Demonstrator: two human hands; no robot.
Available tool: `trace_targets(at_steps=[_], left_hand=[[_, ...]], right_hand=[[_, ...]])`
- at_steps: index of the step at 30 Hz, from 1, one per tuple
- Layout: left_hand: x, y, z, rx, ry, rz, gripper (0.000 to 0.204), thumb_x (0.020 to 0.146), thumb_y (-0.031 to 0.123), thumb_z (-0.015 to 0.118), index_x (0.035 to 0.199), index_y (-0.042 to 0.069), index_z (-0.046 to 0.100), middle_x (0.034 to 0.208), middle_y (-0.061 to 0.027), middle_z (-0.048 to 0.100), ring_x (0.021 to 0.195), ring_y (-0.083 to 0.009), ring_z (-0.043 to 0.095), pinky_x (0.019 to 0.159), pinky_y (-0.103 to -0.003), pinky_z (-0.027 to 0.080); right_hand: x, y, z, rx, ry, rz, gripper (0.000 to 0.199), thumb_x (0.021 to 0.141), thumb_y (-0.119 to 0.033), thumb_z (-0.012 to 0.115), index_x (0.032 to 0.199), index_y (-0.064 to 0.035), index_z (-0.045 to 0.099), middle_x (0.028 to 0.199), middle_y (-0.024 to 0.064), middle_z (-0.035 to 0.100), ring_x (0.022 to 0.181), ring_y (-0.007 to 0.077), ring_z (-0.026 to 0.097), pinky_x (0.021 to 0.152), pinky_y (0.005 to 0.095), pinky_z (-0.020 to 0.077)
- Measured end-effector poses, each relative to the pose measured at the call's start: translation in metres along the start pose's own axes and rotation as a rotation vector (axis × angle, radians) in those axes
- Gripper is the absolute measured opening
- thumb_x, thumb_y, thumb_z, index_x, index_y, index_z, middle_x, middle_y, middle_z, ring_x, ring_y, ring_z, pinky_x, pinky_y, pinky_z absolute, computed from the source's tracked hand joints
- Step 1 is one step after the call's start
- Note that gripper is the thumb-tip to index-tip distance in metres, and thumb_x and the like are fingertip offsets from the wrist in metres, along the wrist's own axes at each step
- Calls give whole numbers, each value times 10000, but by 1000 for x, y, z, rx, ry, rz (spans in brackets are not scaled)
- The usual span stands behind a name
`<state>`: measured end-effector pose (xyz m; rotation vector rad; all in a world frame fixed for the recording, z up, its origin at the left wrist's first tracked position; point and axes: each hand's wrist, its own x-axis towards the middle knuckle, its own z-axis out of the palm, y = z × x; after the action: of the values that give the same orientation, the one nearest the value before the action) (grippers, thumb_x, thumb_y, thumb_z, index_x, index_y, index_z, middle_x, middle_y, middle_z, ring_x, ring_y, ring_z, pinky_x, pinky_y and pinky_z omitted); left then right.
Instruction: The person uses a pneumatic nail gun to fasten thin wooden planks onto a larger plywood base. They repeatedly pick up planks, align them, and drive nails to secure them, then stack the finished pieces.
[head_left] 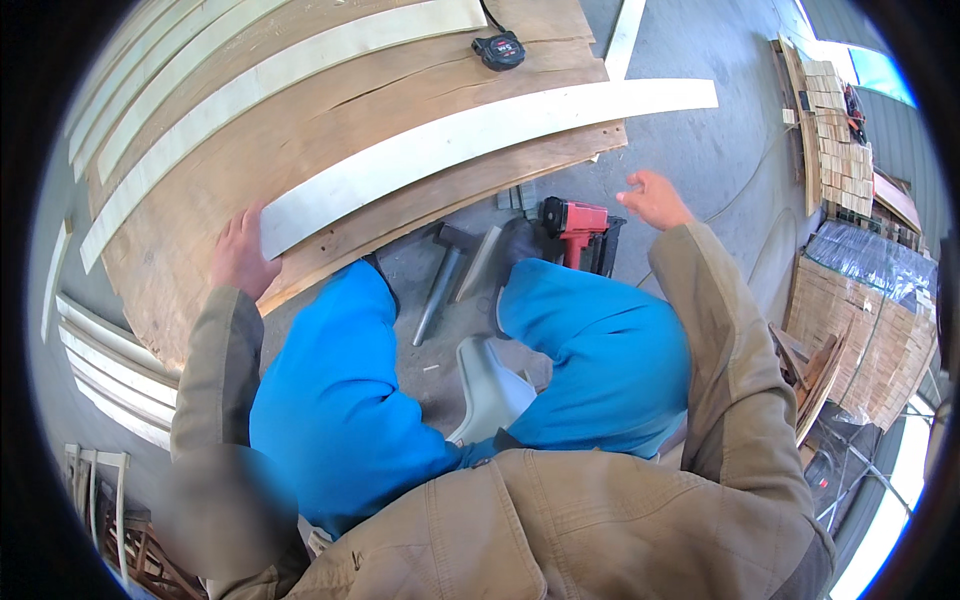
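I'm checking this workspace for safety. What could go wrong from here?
The pale strip juts past the right edge of the wooden board, so a bump there might swing it against the left hand at its other end. The red nail gun sits close to a dark shoe; a shifted foot could knock it. The hammer-like tool near the feet might trip the person on standing.

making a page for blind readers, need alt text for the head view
A person's left hand touches the left end of a long, pale wooden strip across a brown wooden board. Their right hand, visibly holding nothing, is near a red-and-black nail gun.
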<state>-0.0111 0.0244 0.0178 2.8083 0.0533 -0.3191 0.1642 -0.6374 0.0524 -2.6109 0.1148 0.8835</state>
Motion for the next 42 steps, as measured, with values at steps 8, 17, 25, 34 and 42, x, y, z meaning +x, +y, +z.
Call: trace_targets(at_steps=[8, 17, 25, 34, 42], left_hand=[[1, -1, 0, -9, 11, 5, 792, 723, 125, 844, 1441, 74, 512, 1314, -209, 629, 1230, -417, 610, 1047, -490, 511], [1, 4, -4, 17, -11, 7, 793, 708, 47, 847, 1430, 64, 520, 1345, -212, 623, 1256, -425, 604, 1065, -498, 511], [7, 12, -5, 89, -81, -92, 792, 684, 30, 874, 1397, 77, 533, 1347, -184, 630, 1279, -408, 592, 1074, -490, 508], [3, 16, -2, 100, -89, -172, 828, 688, 37, 889, 1426, 99, 519, 1363, -183, 627, 1299, -400, 587, 1093, -479, 500], [-1, 10, 0, 93, -63, -144, 820, 732, 66, 864, 1465, 104, 499, 1405, -194, 602, 1332, -395, 566, 1119, -471, 486]], right_hand=[[-32, 103, 119, -53, -45, 246, 657, 768, -357, 863, 1241, 60, 679, 1162, 278, 737, 1103, 423, 714, 942, 477, 564], [-45, 80, 208, 120, -58, 365, 660, 771, -365, 897, 1248, 25, 660, 1189, 243, 736, 1123, 393, 711, 962, 472, 557], [-35, 77, 225, 83, 54, 459, 623, 744, -291, 881, 1185, 43, 595, 1144, 285, 725, 1107, 437, 704, 935, 511, 567], [-27, 90, 252, 116, 155, 448, 521, 776, -240, 833, 1130, 39, 570, 1083, 319, 726, 1043, 494, 704, 898, 556, 565], [-21, 91, 245, 89, 169, 485, 540, 734, -228, 866, 1114, 57, 608, 1106, 318, 723, 1089, 487, 701, 936, 532, 561]])
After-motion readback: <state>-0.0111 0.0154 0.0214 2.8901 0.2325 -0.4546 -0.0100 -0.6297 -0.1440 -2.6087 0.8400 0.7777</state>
